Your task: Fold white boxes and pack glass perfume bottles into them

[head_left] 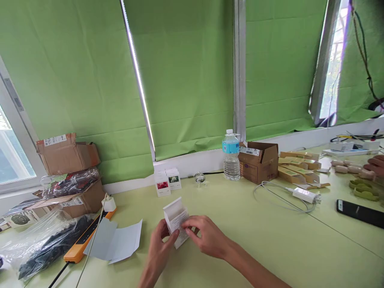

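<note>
A small white carton (176,218) with fine print on its near face stands tilted above the table, its top flap raised. My left hand (162,242) is closed around its lower left side, thumb across the printed face. At the carton's right edge, my right hand (207,236) has its fingertips pinched together against it; whether they also hold a flap or something small I cannot make out. Beyond the carton sit several white cards or small boxes with flower pictures (163,188) and a small clear glass item (199,178).
An unfolded pale sheet (124,242) and an orange power strip (73,252) lie to the left, beside stacked cardboard boxes (69,154). A water bottle (231,160), an open brown box (261,164), a charger (304,195) and a phone (360,212) are to the right. Another person's hand (375,165) shows at the right edge.
</note>
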The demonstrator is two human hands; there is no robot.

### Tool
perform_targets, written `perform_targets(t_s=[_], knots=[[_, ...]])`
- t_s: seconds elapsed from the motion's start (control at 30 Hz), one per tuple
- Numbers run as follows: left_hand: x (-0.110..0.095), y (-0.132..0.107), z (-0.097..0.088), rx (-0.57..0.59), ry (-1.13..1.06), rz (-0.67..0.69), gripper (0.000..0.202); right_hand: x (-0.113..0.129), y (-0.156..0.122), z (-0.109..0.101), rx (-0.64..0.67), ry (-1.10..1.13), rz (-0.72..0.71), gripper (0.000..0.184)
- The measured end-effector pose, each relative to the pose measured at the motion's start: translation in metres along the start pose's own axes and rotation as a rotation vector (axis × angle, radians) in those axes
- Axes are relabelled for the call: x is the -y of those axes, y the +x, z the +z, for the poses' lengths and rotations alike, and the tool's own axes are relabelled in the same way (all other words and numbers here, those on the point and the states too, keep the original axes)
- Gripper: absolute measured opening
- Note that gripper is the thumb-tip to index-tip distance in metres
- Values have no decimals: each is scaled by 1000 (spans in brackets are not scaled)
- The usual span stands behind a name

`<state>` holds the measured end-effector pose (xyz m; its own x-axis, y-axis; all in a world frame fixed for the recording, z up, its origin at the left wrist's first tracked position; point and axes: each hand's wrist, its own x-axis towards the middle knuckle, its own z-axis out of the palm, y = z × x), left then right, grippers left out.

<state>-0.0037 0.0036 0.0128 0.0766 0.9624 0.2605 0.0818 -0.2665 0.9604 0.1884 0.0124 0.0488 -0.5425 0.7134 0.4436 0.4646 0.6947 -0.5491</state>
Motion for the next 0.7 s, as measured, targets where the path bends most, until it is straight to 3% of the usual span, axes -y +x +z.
perform_targets(t_s=[0.17,0.47,0.57,0.7], knots=[[-7,2,-17,87,-102,-104,35,-17,2,-10,-46,-213,86,28],[-6,1,-16,112,-46,-108,54,-24,2,-14,13,-392,124,32],[-6,3,-25,9,36,-19,60,-29,3,-15,2,-378,132,31],[-8,4,-48,-289,385,41,35,-36,4,-18,6,-386,146,32]])
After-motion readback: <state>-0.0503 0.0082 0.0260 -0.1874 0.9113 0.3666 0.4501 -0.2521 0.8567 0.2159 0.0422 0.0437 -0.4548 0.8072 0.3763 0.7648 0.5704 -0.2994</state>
